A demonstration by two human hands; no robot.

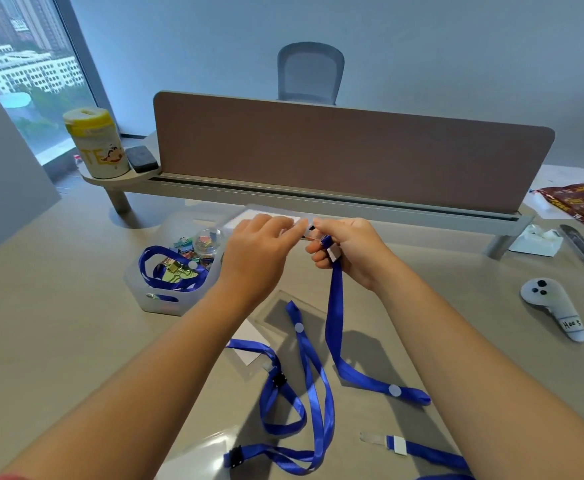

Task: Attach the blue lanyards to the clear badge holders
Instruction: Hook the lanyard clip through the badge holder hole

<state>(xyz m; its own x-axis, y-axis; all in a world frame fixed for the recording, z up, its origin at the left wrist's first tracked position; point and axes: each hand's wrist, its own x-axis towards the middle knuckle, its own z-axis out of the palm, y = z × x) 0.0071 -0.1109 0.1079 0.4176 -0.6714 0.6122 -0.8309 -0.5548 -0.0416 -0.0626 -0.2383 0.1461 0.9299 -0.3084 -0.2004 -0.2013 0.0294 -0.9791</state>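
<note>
My left hand (259, 247) pinches the edge of a clear badge holder (266, 216) held up above the desk. My right hand (349, 247) grips the clip end of a blue lanyard (335, 306), right against the holder's edge; the strap hangs down to the desk. More blue lanyards (314, 393) lie tangled near me, some over another clear badge holder (283, 317) lying flat. One more lanyard end (418, 448) with a clear strap lies at the lower right.
A white basket (166, 299) at the left holds a blue lanyard and binder clips. A brown divider panel (335, 147) runs across the back. A white controller (550, 306) lies at the right, a yellow-lidded canister (93, 143) at the far left.
</note>
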